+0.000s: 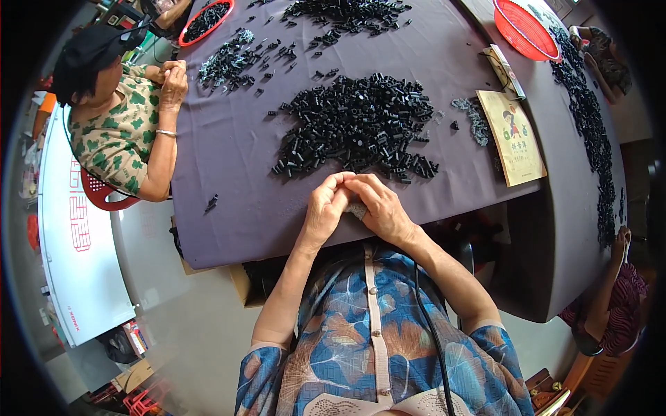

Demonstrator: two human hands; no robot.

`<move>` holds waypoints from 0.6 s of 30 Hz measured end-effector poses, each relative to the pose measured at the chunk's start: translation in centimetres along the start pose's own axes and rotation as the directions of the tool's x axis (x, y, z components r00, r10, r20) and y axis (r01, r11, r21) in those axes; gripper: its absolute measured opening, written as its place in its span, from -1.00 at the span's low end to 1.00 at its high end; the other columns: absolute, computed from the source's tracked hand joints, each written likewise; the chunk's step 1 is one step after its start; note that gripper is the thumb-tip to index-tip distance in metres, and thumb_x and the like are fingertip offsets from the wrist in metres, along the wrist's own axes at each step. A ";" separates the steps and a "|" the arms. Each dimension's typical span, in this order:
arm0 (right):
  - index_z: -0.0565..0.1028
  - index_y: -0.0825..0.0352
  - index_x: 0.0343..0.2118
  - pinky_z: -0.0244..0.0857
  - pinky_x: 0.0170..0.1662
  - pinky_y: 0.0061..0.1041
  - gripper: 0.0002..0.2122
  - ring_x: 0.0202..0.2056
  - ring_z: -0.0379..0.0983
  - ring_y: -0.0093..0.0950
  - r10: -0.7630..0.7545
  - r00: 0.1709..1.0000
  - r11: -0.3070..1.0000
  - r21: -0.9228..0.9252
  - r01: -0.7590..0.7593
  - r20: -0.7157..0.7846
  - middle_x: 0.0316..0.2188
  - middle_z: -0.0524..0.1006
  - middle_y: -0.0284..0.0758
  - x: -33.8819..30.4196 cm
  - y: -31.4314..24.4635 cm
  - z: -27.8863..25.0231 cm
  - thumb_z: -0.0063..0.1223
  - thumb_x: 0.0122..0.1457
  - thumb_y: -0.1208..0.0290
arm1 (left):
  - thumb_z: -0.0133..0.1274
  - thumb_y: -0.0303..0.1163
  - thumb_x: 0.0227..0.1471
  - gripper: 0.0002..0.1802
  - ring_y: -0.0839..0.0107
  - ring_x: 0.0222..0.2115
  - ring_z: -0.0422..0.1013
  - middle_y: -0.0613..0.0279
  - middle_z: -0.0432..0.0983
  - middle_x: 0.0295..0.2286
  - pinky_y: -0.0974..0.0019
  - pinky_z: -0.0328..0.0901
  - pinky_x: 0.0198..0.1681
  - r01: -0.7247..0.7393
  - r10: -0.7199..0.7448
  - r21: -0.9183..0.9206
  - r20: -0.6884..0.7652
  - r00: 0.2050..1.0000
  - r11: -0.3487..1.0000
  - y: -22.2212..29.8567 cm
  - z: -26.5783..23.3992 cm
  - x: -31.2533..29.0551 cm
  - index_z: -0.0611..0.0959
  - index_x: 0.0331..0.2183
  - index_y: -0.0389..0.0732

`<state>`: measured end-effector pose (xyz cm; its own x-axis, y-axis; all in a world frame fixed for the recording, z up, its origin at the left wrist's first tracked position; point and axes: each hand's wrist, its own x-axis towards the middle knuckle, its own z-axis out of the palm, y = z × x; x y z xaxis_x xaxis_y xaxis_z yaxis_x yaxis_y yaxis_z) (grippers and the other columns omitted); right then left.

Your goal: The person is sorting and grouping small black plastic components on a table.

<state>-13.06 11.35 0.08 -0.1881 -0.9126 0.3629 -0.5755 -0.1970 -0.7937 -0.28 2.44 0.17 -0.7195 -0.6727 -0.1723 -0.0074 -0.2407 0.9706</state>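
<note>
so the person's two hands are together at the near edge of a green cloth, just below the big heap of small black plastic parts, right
Not quite: the head view shows the cloth is dark purple, not green. The rest holds: the left hand and right hand meet at its near edge, just below the big heap of small black plastic parts.

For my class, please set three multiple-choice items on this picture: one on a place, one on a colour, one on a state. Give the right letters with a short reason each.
1. Where is the big pile of small black parts?
A. on the floor
B. on the table just beyond the person's hands
C. in a red basket

2. What colour is the cloth on the table?
A. dark purple
B. white
C. yellow

3. How are the person's left hand and right hand?
A. far apart
B. flat on the cloth
C. brought together, fingertips meeting

Answers: 1 B, the pile lies on the cloth past the hands. 2 A, the bare cloth shows dark purple. 3 C, both hands touch at the table edge; what they pinch is too small to tell.
</note>
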 end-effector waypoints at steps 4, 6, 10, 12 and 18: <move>0.45 0.39 -0.16 0.41 -0.20 -0.41 -0.59 -0.27 0.46 -0.24 0.036 0.999 0.999 -0.011 -0.036 0.001 -0.20 0.43 -0.20 0.1 -0.8 -0.1 0.06 -0.18 0.73 | -0.20 -0.37 0.24 -0.69 0.83 -0.66 0.04 0.59 0.24 -0.59 0.65 -0.02 -0.64 0.065 -0.044 0.139 -0.150 0.988 0.988 -0.8 -0.3 -0.6 0.48 -0.06 -0.29; 0.45 0.39 -0.16 0.41 -0.19 -0.40 -0.58 -0.24 0.45 -0.23 -0.040 0.999 0.998 -0.053 0.041 0.019 -0.18 0.42 -0.20 -0.4 -0.1 0.1 0.05 -0.20 0.72 | -0.19 -0.37 0.24 -0.71 0.82 -0.68 0.03 0.60 0.19 -0.61 0.65 -0.02 -0.65 0.079 -0.079 -0.008 -0.180 0.980 0.997 -0.5 -0.3 -1.0 0.48 -0.07 -0.29; 0.46 0.39 -0.19 0.38 -0.11 -0.36 -0.57 -0.16 0.41 -0.21 -0.094 0.991 0.991 -0.085 0.102 0.093 -0.17 0.40 -0.20 -0.5 0.2 -0.1 0.05 -0.26 0.70 | -0.15 -0.40 0.26 -0.79 0.81 -0.68 0.02 0.59 0.15 -0.64 0.62 -0.03 -0.65 0.082 -0.090 -0.073 -0.115 0.989 0.994 0.4 -2.0 -3.3 0.51 -0.14 -0.24; 0.45 0.40 -0.20 0.38 -0.09 -0.37 -0.59 -0.15 0.41 -0.21 -0.089 0.990 0.991 -0.087 0.099 0.107 -0.17 0.39 -0.19 -0.5 0.2 -0.3 0.09 -0.25 0.69 | -0.15 -0.42 0.25 -0.80 0.79 -0.68 0.03 0.57 0.17 -0.64 0.62 -0.04 -0.65 0.120 -0.120 -0.010 -0.080 0.990 0.993 1.4 -3.4 -5.4 0.52 -0.17 -0.26; 0.45 0.40 -0.20 0.37 -0.08 -0.36 -0.56 -0.14 0.41 -0.20 -0.067 0.988 0.993 -0.090 0.081 0.142 -0.16 0.40 -0.20 -0.5 0.1 -0.3 0.05 -0.30 0.72 | -0.10 -0.46 0.19 -0.84 0.73 -0.64 0.10 0.54 0.22 -0.65 0.55 0.05 -0.59 0.304 -0.275 0.325 -0.131 0.952 0.896 3.4 -9.7 -13.8 0.58 -0.30 -0.29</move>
<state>-13.29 11.95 -0.03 -0.0339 -0.9389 0.3424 -0.6578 -0.2370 -0.7149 16.34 4.17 4.23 -0.5922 -0.6661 -0.4535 -0.4510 -0.1924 0.8715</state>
